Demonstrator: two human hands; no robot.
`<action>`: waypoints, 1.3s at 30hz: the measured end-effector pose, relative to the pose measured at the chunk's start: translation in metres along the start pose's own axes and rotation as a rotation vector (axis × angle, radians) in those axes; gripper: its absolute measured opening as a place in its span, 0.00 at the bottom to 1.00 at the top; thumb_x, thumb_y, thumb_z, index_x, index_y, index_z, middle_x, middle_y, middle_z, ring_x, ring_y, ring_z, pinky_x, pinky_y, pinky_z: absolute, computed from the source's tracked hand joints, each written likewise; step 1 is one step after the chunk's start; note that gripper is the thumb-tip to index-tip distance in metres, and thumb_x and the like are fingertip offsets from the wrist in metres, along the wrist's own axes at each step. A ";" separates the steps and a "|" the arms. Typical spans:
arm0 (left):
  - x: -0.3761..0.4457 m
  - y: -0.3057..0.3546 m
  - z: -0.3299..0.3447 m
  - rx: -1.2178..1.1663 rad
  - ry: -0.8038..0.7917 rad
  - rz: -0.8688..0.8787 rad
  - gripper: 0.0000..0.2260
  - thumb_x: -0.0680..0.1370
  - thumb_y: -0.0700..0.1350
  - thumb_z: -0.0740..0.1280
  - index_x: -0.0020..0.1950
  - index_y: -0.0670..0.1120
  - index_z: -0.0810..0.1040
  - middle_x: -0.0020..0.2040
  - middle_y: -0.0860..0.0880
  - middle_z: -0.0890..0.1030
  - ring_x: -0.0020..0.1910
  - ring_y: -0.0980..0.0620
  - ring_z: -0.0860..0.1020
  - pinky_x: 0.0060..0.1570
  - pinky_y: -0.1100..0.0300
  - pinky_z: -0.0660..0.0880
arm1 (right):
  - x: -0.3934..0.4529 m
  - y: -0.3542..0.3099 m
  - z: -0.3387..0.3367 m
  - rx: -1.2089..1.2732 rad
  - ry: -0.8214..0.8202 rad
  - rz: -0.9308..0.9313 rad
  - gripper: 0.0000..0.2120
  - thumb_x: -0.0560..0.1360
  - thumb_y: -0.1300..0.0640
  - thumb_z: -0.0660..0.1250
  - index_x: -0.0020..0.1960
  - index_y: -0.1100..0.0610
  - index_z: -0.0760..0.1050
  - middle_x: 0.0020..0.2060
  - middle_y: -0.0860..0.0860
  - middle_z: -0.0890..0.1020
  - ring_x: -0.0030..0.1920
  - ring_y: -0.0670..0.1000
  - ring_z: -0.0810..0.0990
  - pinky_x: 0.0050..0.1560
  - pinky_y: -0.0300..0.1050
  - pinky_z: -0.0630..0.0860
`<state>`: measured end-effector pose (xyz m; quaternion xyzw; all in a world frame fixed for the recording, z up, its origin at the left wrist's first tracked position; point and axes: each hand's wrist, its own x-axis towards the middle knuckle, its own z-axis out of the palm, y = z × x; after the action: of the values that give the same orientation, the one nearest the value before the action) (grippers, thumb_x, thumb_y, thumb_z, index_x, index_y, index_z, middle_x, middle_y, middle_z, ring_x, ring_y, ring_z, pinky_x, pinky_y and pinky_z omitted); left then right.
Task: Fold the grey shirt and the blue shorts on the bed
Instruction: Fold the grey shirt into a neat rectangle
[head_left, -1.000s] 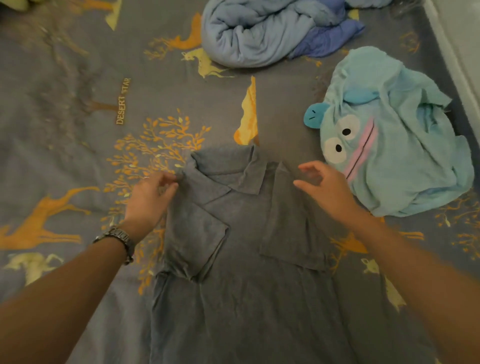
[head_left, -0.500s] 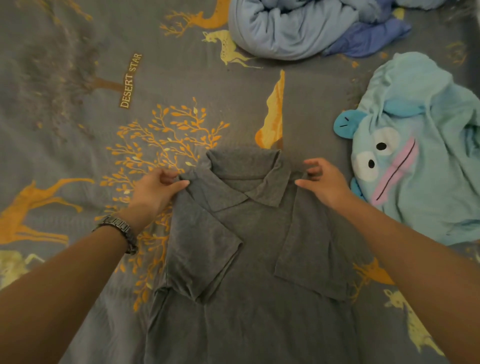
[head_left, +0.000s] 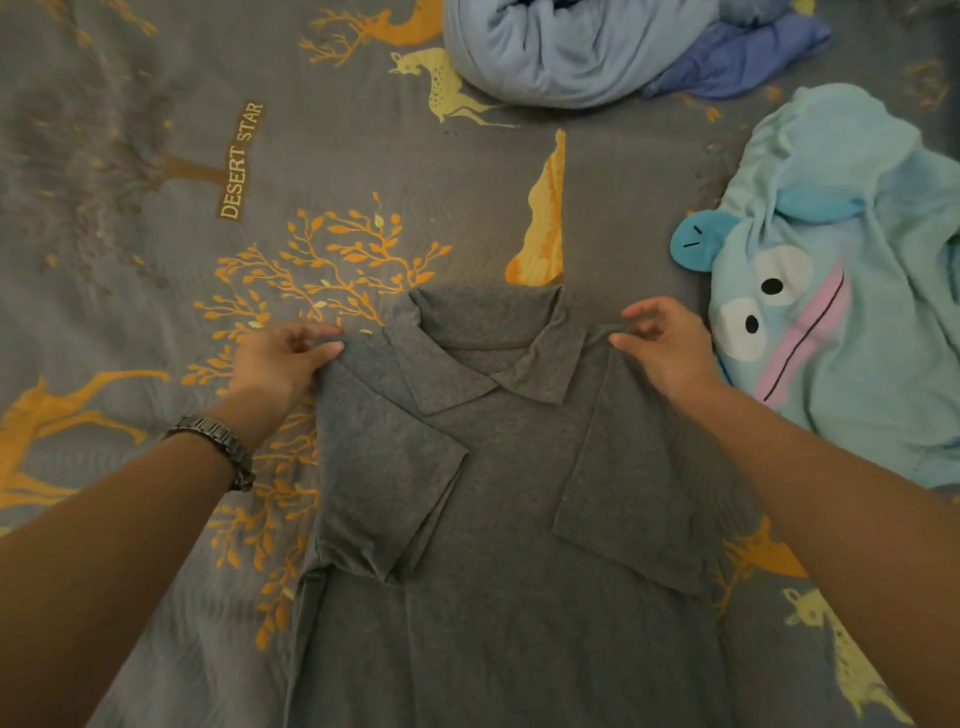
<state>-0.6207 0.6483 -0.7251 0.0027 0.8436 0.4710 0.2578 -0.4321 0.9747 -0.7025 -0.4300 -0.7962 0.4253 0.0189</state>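
The grey shirt (head_left: 509, 499), a polo with its collar at the far end, lies flat on the bed with both short sleeves folded inward over the chest. My left hand (head_left: 283, 358) pinches the shirt's left shoulder corner. My right hand (head_left: 662, 343) pinches the right shoulder corner. A darker blue cloth (head_left: 737, 52), possibly the blue shorts, lies bunched at the top right beside a rolled blanket; I cannot tell for sure what it is.
The grey bed sheet (head_left: 156, 260) has orange tree and deer prints. A light blue rolled blanket (head_left: 561, 47) lies at the top. A pale blue cloth with a cartoon face (head_left: 841, 291) lies close to the right of the shirt.
My right hand came down from an open hover onto the shirt's right shoulder and pinched it. My left hand kept its hold on the left shoulder. The view shifted slightly.
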 end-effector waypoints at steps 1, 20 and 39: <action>-0.001 0.000 0.001 -0.009 -0.012 -0.014 0.08 0.72 0.39 0.71 0.50 0.43 0.81 0.42 0.44 0.79 0.44 0.50 0.76 0.52 0.54 0.74 | 0.001 0.000 -0.002 0.009 -0.057 0.013 0.17 0.67 0.57 0.75 0.54 0.56 0.75 0.44 0.54 0.79 0.45 0.51 0.77 0.52 0.48 0.75; 0.021 0.041 0.007 0.007 -0.445 0.112 0.10 0.69 0.37 0.73 0.45 0.51 0.83 0.41 0.59 0.85 0.46 0.65 0.81 0.47 0.76 0.74 | 0.025 -0.027 -0.006 0.164 -0.560 -0.115 0.14 0.67 0.69 0.71 0.46 0.52 0.80 0.49 0.44 0.81 0.47 0.35 0.81 0.45 0.24 0.74; 0.031 0.053 0.000 0.157 -0.706 0.096 0.21 0.70 0.32 0.71 0.46 0.61 0.84 0.41 0.62 0.84 0.44 0.66 0.80 0.46 0.76 0.73 | 0.040 -0.039 0.004 0.105 -0.683 -0.075 0.23 0.68 0.76 0.67 0.58 0.56 0.77 0.52 0.54 0.81 0.43 0.38 0.82 0.45 0.28 0.77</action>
<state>-0.6601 0.6853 -0.6955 0.2245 0.7350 0.3864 0.5100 -0.4849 0.9896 -0.6916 -0.2316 -0.7489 0.5840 -0.2108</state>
